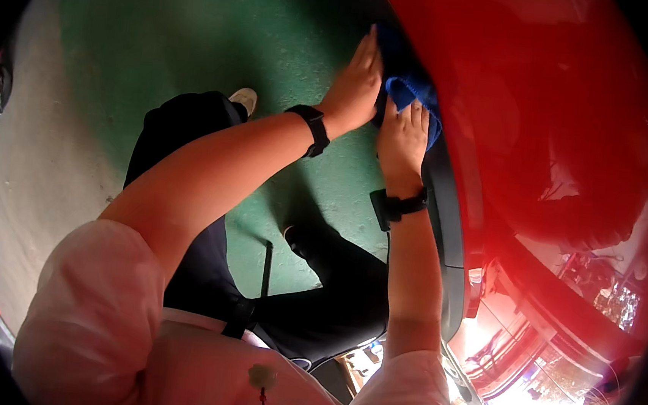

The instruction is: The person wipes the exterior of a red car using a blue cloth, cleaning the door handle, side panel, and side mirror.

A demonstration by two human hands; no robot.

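A blue cloth [437, 115] is bunched against the dark trim [448, 235] along the lower edge of a red car body panel [514, 103]. On its left part my left hand [358, 82] presses with straight fingers held together, the palm turned towards the trim. Just below and to the right, my right hand [404, 137] lies on the cloth with its fingertips under a fold. Both wrists wear black straps. How far the cloth extends beneath the hands is hidden.
Green painted floor [201, 27] borders a grey strip [43, 140] on the left. My bent legs in black trousers are close to the car, beside a thin black rod [267, 269]. Various items line the far left edge. A light unit [519, 338] is at lower right.
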